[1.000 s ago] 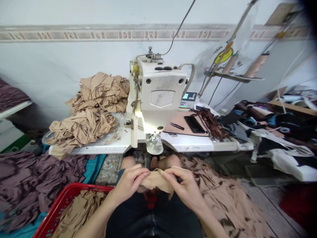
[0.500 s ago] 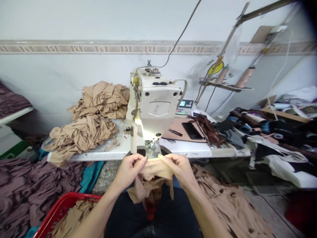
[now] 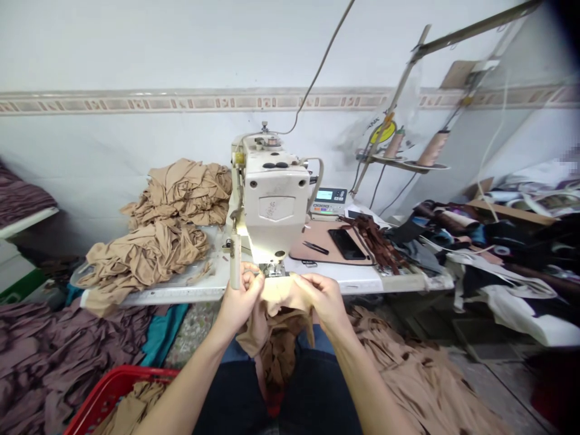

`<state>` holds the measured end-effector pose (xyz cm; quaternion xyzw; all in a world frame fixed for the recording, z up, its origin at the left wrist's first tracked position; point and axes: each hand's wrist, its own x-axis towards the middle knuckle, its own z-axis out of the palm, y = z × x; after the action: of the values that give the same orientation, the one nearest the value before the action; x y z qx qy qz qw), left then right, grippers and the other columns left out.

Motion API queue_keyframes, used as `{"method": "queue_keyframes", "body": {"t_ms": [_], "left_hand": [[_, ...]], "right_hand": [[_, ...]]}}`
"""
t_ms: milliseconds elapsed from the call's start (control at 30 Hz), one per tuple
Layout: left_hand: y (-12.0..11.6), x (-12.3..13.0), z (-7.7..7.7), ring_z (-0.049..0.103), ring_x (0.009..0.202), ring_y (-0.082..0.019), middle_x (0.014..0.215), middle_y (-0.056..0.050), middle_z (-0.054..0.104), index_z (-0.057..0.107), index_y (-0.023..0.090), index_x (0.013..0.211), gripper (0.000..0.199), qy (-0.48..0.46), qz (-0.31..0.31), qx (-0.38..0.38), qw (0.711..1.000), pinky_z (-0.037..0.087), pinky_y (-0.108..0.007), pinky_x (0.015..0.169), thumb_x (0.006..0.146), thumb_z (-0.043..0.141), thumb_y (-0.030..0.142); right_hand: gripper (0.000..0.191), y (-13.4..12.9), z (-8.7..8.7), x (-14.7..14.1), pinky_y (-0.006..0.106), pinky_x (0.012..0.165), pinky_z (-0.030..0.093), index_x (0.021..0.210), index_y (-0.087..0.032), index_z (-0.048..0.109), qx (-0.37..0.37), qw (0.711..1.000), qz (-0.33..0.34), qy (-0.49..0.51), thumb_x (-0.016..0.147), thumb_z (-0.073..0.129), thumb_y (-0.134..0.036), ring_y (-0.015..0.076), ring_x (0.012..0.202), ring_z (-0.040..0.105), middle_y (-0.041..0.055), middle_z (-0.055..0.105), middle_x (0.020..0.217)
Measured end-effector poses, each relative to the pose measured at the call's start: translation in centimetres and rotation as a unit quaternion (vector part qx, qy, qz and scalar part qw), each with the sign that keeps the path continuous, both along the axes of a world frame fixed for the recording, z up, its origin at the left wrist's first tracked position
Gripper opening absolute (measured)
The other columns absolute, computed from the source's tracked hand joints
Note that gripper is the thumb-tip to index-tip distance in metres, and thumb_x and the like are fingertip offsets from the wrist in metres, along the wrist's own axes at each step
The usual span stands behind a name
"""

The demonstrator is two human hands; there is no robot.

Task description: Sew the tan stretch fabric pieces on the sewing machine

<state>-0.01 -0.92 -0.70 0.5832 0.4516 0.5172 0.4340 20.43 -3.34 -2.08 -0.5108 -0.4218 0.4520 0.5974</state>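
Soft, slippery tan cloth (image 3: 284, 291), best held by its edge, pinched there by nearly closed left hand (image 3: 241, 296) and right hand (image 3: 322, 300), just before the presser foot (image 3: 274, 269).

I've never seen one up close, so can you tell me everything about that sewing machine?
The sewing machine is an off-white industrial machine with a scuffed, painted-metal look. On top sit two dark round buttons and a small thread fitting, and a cord rises from it. A light shines down on its metal presser foot. It stands on a white table, with tan fabric held right at the foot.
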Motion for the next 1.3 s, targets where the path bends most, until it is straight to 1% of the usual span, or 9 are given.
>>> {"method": "queue_keyframes", "body": {"t_ms": [233, 400, 533, 667, 733, 867, 1000, 1100, 1300], "left_hand": [[1.0, 0.5, 0.2, 0.04, 0.055, -0.011, 0.063, 0.011, 0.038, 0.054, 0.021, 0.102, 0.037, -0.03, -0.05, -0.006, 0.998, 0.032, -0.024, 0.058, 0.091, 0.076, 0.049], [0.4, 0.0, -1.0, 0.043, 0.055, -0.012, 0.062, 0.011, 0.042, 0.054, 0.022, 0.106, 0.038, -0.051, -0.019, -0.023, 0.998, 0.035, -0.023, 0.059, 0.095, 0.072, 0.054], [0.0, -2.9, -3.2, 0.053, 0.062, -0.014, 0.068, 0.005, 0.056, 0.061, 0.02, 0.094, 0.039, 0.033, 0.03, -0.01, 0.999, 0.039, -0.024, 0.06, 0.094, 0.072, 0.058], [0.2, -6.9, -5.1, 0.049, 0.057, -0.013, 0.062, 0.007, 0.05, 0.066, 0.019, 0.09, 0.041, 0.096, 0.067, 0.001, 0.993, 0.037, -0.023, 0.059, 0.09, 0.076, 0.059], [0.4, -8.2, -5.3, 0.052, 0.058, -0.014, 0.06, 0.007, 0.051, 0.067, 0.019, 0.089, 0.045, 0.073, 0.067, -0.004, 0.995, 0.04, -0.023, 0.061, 0.086, 0.079, 0.062], [-0.1, -8.3, -4.5, 0.065, 0.069, -0.019, 0.067, 0.002, 0.065, 0.07, 0.018, 0.091, 0.052, -0.015, 0.046, -0.043, 0.998, 0.052, -0.028, 0.072, 0.079, 0.084, 0.067], [-1.8, -7.0, -4.3, 0.072, 0.083, -0.026, 0.084, -0.007, 0.078, 0.078, 0.016, 0.092, 0.057, -0.037, 0.017, -0.1, 0.994, 0.057, -0.032, 0.077, 0.08, 0.08, 0.072], [-3.2, -6.5, -4.8, 0.072, 0.087, -0.027, 0.088, -0.009, 0.079, 0.081, 0.015, 0.094, 0.054, -0.018, -0.02, -0.112, 0.993, 0.057, -0.033, 0.078, 0.084, 0.078, 0.069], [-5.2, -6.2, -4.0, 0.058, 0.071, -0.017, 0.077, -0.005, 0.068, 0.08, 0.015, 0.078, 0.038, 0.133, -0.231, -0.069, 0.961, 0.043, -0.026, 0.065, 0.092, 0.077, 0.05]], "right_hand": [[0.052, 0.5, -0.9, 0.5, 0.03, 0.061, 0.043, 0.074, -0.015, 0.08, 0.009, 1.0, -0.009, -0.028, 0.075, 0.087, -0.066, 0.0202, 0.067, 0.059, 0.0048, 0.072, 0.071], [0.055, 0.2, -2.7, 0.7, 0.032, 0.065, 0.046, 0.075, -0.016, 0.078, 0.014, 0.998, -0.007, -0.06, 0.08, 0.082, -0.07, 0.0218, 0.069, 0.061, 0.0047, 0.071, 0.071], [0.05, -1.9, -4.0, 0.0, 0.036, 0.078, 0.051, 0.087, -0.018, 0.081, 0.051, 0.992, -0.052, -0.103, 0.082, 0.083, -0.067, 0.0279, 0.086, 0.066, 0.0097, 0.077, 0.089], [0.056, -5.5, -5.2, -2.8, 0.033, 0.066, 0.047, 0.065, -0.022, 0.066, 0.099, 0.984, -0.088, -0.121, 0.105, 0.059, -0.06, 0.0204, 0.065, 0.057, 0.0042, 0.063, 0.068], [0.058, -6.6, -5.6, -4.7, 0.032, 0.064, 0.048, 0.066, -0.022, 0.068, 0.102, 0.988, -0.034, -0.113, 0.107, 0.055, -0.061, 0.0211, 0.066, 0.06, 0.0057, 0.065, 0.07], [0.054, -6.3, -5.7, -8.0, 0.034, 0.08, 0.058, 0.104, -0.019, 0.078, 0.049, 0.992, 0.11, -0.046, 0.095, 0.069, -0.072, 0.0295, 0.099, 0.073, 0.0121, 0.078, 0.105], [0.06, -5.5, -5.0, -9.1, 0.032, 0.066, 0.056, 0.087, -0.017, 0.073, 0.01, 0.996, 0.085, -0.002, 0.091, 0.07, -0.077, 0.0238, 0.073, 0.071, 0.0072, 0.074, 0.079], [0.063, -5.8, -4.2, -7.5, 0.028, 0.053, 0.045, 0.07, -0.019, 0.063, -0.002, 0.997, 0.076, -0.019, 0.092, 0.067, -0.077, 0.0167, 0.052, 0.059, 0.0006, 0.06, 0.059], [0.051, -7.6, -1.8, -0.7, 0.025, 0.045, 0.031, 0.074, -0.019, 0.062, -0.06, 0.962, 0.256, -0.069, 0.093, 0.072, -0.065, 0.0106, 0.046, 0.042, -0.0049, 0.05, 0.057]]}}
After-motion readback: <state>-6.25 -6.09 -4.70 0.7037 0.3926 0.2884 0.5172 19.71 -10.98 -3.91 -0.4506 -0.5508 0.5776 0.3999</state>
